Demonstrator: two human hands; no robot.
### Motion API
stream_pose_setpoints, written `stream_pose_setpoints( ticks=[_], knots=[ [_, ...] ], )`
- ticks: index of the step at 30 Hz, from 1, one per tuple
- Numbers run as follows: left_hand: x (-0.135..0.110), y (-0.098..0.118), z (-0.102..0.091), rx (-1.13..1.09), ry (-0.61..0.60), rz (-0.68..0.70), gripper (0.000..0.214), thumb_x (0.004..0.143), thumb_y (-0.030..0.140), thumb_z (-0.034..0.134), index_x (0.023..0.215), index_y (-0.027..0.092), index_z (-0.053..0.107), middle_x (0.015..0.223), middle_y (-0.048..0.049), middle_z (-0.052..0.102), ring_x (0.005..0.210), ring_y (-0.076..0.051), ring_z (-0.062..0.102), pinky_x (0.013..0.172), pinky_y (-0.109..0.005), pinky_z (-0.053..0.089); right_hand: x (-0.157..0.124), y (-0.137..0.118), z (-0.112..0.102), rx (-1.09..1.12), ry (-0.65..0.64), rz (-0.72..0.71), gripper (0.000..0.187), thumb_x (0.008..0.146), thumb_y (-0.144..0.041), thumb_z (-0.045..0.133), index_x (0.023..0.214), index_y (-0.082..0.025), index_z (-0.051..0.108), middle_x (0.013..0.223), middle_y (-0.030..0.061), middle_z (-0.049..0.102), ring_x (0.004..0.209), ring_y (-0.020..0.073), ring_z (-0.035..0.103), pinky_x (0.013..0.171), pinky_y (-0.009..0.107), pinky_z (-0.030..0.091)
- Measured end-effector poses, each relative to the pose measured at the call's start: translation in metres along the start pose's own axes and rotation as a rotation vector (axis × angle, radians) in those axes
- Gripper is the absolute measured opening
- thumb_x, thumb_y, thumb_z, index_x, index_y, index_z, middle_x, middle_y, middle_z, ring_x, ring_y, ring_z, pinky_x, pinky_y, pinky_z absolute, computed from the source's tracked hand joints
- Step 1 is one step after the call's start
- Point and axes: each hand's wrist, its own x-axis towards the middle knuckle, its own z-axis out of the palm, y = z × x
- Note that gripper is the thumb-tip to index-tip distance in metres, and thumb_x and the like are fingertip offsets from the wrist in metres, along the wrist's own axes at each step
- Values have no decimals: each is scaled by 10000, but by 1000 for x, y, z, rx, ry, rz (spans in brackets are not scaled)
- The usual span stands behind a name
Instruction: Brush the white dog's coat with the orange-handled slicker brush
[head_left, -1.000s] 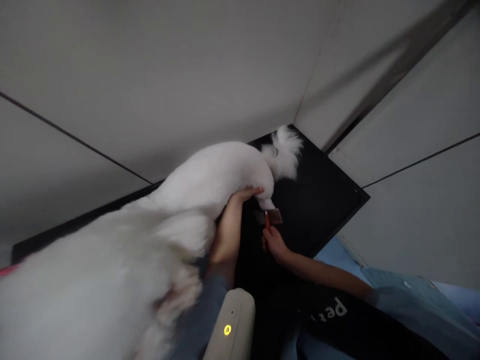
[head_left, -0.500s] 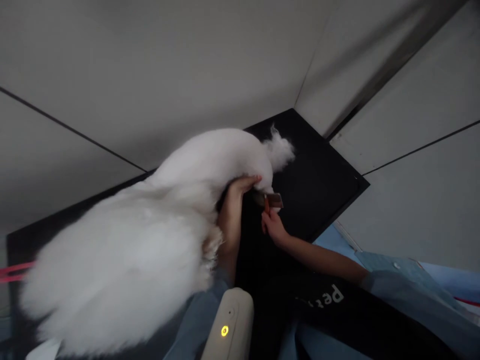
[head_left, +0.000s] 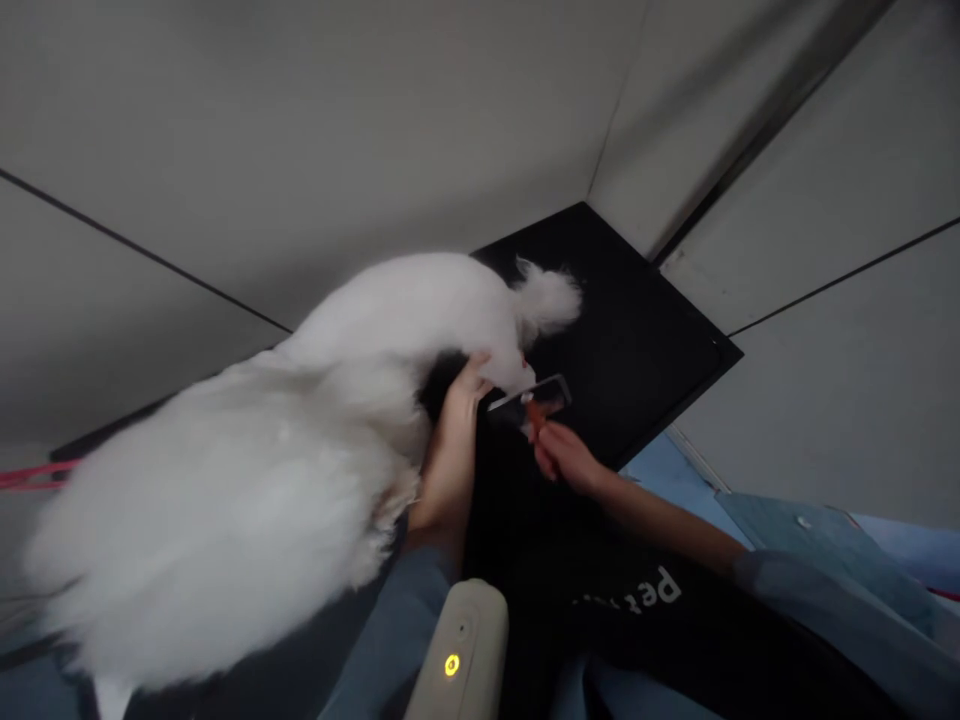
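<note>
A white fluffy dog stands on a black table with its tufted tail to the right. My left hand is closed around the dog's hind leg; some of its fingers are hidden by the fur. In my right hand, fingers wrapped round the orange handle, is a slicker brush. Its wide flat head lies right beside the lower hind leg, just right of my left hand. Whether the pins touch the fur I cannot tell.
The black table runs up against pale panel walls. A pink strap reaches the dog from the left. A pale device with a yellow light juts up at the bottom. A black apron covers my front.
The brush has turned, its head now broad to my view, and my right hand has shifted slightly right and down. My left hand and the dog's rear have moved a little left.
</note>
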Motion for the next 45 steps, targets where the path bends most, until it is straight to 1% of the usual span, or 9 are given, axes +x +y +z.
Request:
stream_pose_setpoints(
  ticks=[3,7,11,15,21,25,30,34,45],
  knots=[
    [-20,-5,0,30,-43,-27,445,895,495,454,832,120,686,792,-158,725,1064,-348,674,936,-476,532,-6,0,-3,-25,-3,-21,254,931,-438,443,785,-231,420,422,-105,403,351,80,346,378,187,245],
    [-46,-18,-10,31,9,-35,411,818,535,517,759,155,662,741,-140,704,1084,-355,661,965,-491,516,-17,2,-2,-83,-231,12,306,899,-483,478,744,-221,452,407,-102,401,330,74,321,359,193,231],
    [-63,-30,-8,24,34,-15,447,832,547,516,844,134,686,802,-140,721,1134,-364,634,986,-506,493,-18,1,5,-70,-78,-115,274,947,-396,419,740,-217,428,422,-93,428,365,66,363,408,179,283],
    [-76,-39,1,-6,33,-39,448,861,565,530,857,144,683,851,-147,733,1197,-377,588,1021,-511,461,-29,10,9,-127,-248,110,289,912,-383,471,675,-224,430,367,-84,402,309,89,333,357,210,221],
    [-88,-56,14,-76,152,118,377,909,548,464,807,236,649,884,-81,746,1252,-329,540,1061,-487,425,-41,2,-2,64,-200,36,370,1009,-376,251,700,-227,390,392,-86,371,355,81,317,420,191,274],
    [-94,-60,18,-87,232,270,370,913,559,405,805,290,636,882,-26,741,1272,-272,539,1091,-441,425,-53,1,-10,88,-437,216,358,986,-415,364,691,-224,433,356,-91,347,302,92,269,374,213,258],
    [-97,-60,18,7,199,239,390,890,592,415,1022,333,676,923,-17,739,1273,-294,541,1097,-479,392,-57,1,-13,222,-394,150,425,1032,-427,244,690,-225,394,365,-94,332,321,83,293,406,181,274],
    [-101,-62,19,-4,177,240,436,897,606,404,1039,307,688,894,-33,732,1240,-296,546,1089,-459,387,-57,8,-13,164,-582,290,405,1004,-470,344,691,-226,426,349,-98,322,290,87,236,363,198,230],
    [-101,-71,12,-147,297,249,525,964,578,314,828,208,660,831,-63,686,977,-233,656,947,-388,511,-37,15,4,60,-272,-28,410,1009,-437,281,673,-229,387,351,-92,364,304,73,292,385,175,247]
  ],
)
